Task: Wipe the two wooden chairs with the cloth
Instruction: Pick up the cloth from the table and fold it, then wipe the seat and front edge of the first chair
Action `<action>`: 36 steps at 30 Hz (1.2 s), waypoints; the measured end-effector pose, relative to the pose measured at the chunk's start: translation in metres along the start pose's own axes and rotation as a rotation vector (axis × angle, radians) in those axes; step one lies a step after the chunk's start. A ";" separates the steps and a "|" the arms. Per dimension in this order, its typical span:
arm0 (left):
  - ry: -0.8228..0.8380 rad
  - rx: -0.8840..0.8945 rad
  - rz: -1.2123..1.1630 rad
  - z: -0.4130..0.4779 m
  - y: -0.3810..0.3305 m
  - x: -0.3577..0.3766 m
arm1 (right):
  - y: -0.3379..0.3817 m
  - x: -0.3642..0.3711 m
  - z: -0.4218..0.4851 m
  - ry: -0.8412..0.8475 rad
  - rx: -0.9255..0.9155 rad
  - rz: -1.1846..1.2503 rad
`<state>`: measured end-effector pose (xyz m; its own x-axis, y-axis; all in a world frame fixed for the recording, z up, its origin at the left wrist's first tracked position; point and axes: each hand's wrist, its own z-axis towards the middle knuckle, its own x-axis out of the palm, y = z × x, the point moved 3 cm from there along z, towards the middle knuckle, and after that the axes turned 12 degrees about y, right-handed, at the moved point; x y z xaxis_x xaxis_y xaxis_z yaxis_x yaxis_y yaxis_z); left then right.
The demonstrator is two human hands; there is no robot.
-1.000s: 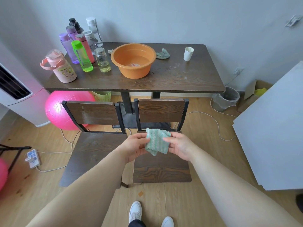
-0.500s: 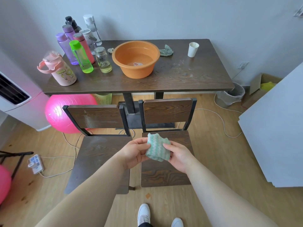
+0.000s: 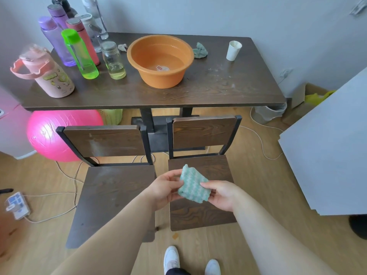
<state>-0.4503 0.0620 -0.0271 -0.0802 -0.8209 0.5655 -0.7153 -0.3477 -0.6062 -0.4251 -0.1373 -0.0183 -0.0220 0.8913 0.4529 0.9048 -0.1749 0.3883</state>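
Note:
Two dark wooden chairs with black metal frames stand side by side facing the table. The left chair (image 3: 111, 195) has a dusty seat and a smeared backrest. The right chair (image 3: 200, 215) sits just beyond my hands. A small green-and-white cloth (image 3: 193, 185) is folded and held above the right chair's seat. My left hand (image 3: 165, 188) pinches its left edge and my right hand (image 3: 220, 193) grips its right edge.
The dark table (image 3: 218, 86) carries an orange basin (image 3: 160, 60) with water, several bottles (image 3: 79, 52), a paper cup (image 3: 233, 50) and a second cloth (image 3: 200, 50). A pink ball (image 3: 57, 133) lies under it. Cables, a power strip (image 3: 16, 204) and white boards (image 3: 327, 145) surround the chairs.
The view has moved closer to the table and chairs. Both hands have kept hold of the cloth and folded it a little tighter over the right chair's seat.

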 end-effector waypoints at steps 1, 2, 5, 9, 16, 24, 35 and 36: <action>0.004 -0.011 0.005 0.002 0.000 -0.003 | 0.000 -0.002 0.003 0.007 0.030 -0.011; 0.009 -0.024 0.013 0.005 0.000 -0.005 | 0.001 -0.005 0.005 0.016 0.055 -0.028; 0.032 -0.055 0.048 0.013 0.001 -0.009 | 0.002 -0.012 0.011 0.041 0.111 -0.062; 0.034 -0.079 0.087 0.029 0.004 -0.009 | 0.002 -0.025 0.019 0.059 0.169 -0.078; -0.005 -0.110 0.117 0.065 0.018 -0.008 | 0.008 -0.057 0.042 0.104 0.233 -0.029; -0.093 0.008 0.055 0.123 0.046 -0.022 | 0.011 -0.101 0.090 0.084 -0.049 0.021; -0.490 -0.138 0.895 0.178 0.099 -0.080 | 0.007 -0.172 0.146 -0.226 -0.229 -0.054; -0.500 -0.170 1.017 0.180 0.101 -0.086 | 0.010 -0.180 0.149 -0.272 -0.237 -0.086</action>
<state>-0.3904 0.0159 -0.2380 -0.4176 -0.7881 -0.4522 -0.5647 0.6150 -0.5503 -0.3487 -0.2371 -0.2157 0.0485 0.9800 0.1930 0.7802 -0.1579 0.6053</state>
